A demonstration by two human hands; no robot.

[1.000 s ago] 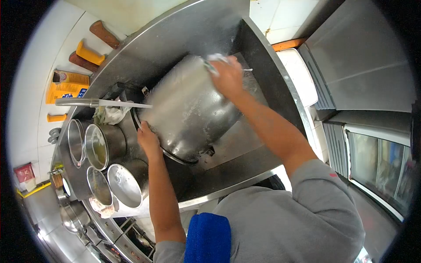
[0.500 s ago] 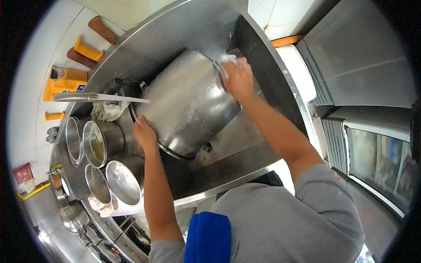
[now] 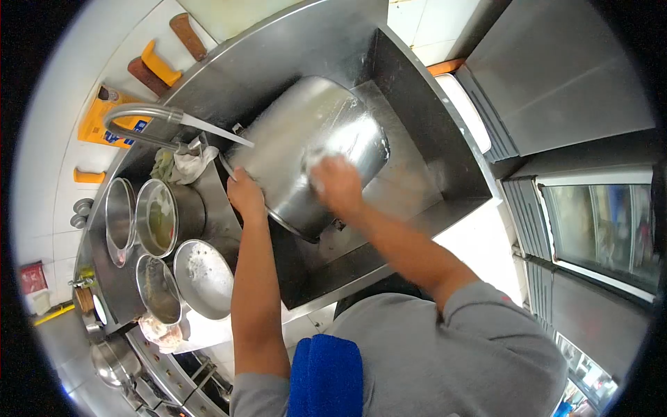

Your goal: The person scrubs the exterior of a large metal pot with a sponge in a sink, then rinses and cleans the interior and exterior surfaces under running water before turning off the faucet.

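A large steel stockpot (image 3: 306, 128) lies on its side in the sink (image 3: 410, 128), its outer wall wet and shiny. My left hand (image 3: 246, 197) is closed around the pot's rim at the left. Pressed to the middle of the pot's wall, my right hand (image 3: 338, 186) is blurred by motion. A pale scrubbing pad (image 3: 312, 167), partly hidden, shows under its fingers. From the curved tap (image 3: 149, 111), a stream of water (image 3: 219, 131) runs onto the pot near my left hand.
Several steel pots stand left of the sink, among them one with yellowish liquid (image 3: 161, 219) and a soapy bowl (image 3: 203, 278). Cloths (image 3: 189, 167) lie by the tap. Knife handles (image 3: 161, 64) and a yellow box (image 3: 104, 121) line the back wall.
My right hand has moved with the pad from the pot's far right end to the middle of its wall. My left hand stays on the rim. The view has shifted slightly.
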